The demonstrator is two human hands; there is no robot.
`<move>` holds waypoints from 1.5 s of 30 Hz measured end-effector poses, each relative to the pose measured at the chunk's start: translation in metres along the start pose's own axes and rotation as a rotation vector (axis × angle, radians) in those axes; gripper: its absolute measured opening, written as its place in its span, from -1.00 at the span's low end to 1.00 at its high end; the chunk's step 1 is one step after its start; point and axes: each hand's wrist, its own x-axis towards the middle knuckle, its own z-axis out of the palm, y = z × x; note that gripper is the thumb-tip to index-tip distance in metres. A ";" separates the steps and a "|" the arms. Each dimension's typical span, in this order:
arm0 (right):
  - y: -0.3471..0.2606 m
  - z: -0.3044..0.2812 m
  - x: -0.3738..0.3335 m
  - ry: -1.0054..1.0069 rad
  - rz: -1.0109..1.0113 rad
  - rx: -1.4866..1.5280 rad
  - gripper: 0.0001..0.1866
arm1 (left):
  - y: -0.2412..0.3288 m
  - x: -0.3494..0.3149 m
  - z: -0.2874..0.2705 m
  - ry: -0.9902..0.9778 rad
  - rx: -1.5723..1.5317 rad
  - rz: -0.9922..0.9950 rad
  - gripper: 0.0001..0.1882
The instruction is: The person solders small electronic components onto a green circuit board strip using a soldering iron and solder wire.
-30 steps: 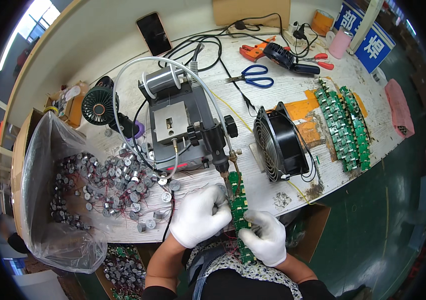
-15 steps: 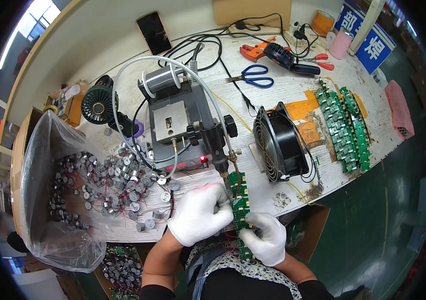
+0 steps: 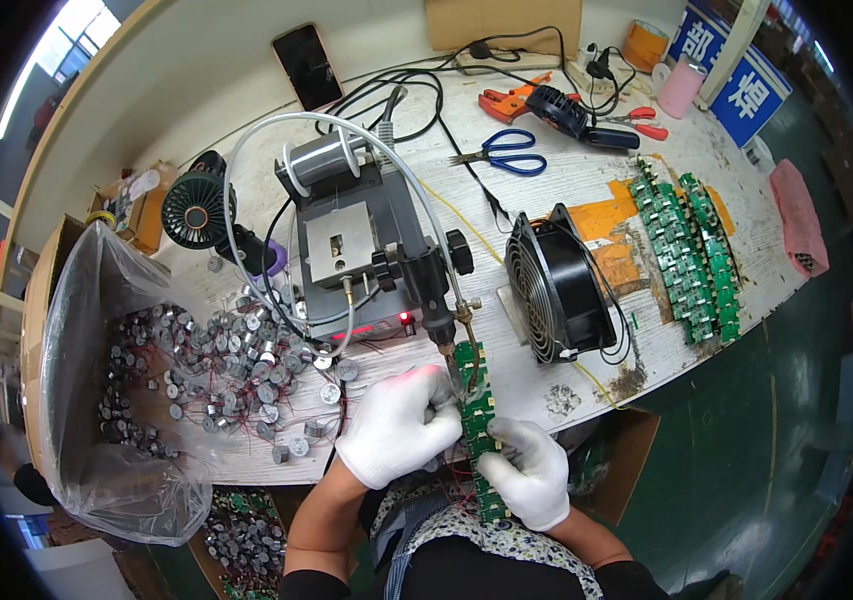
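A long green circuit board strip (image 3: 481,400) runs from under the soldering iron (image 3: 440,322) down toward my lap. My right hand (image 3: 530,474), in a white knit glove, pinches the strip's right edge below its middle. My left hand (image 3: 402,425), gloved alike, is closed beside the strip's left edge, its fingertips close to the iron's tip. What those fingers hold is hidden; thin red wires show beneath them. The iron is mounted on a soldering machine (image 3: 342,245) with a solder spool (image 3: 325,165) on top. A thin brass feed tube (image 3: 467,315) reaches down next to the tip.
Left of the machine lie many small round motors (image 3: 267,370) with red wires, spilling from a plastic-lined box (image 3: 77,400). On the right stand a black fan (image 3: 562,290) and rows of green boards (image 3: 682,265). Blue-handled scissors (image 3: 515,152), pliers (image 3: 507,103) and a phone (image 3: 308,68) lie behind.
The board strip has shifted slightly left and my right hand has moved with it. My left hand has moved only a little, staying closed by the iron's tip.
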 end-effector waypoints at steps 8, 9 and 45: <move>-0.010 -0.001 0.005 0.006 0.294 0.302 -0.61 | -0.010 -0.007 0.005 0.004 -0.324 -0.172 -0.81; -0.010 -0.001 0.006 0.002 0.298 0.313 -0.61 | -0.012 -0.009 0.006 0.004 -0.324 -0.172 -0.81; -0.030 -0.004 0.024 0.059 -0.142 -0.352 -0.74 | -0.051 -0.061 -0.024 0.782 -0.207 0.013 -0.88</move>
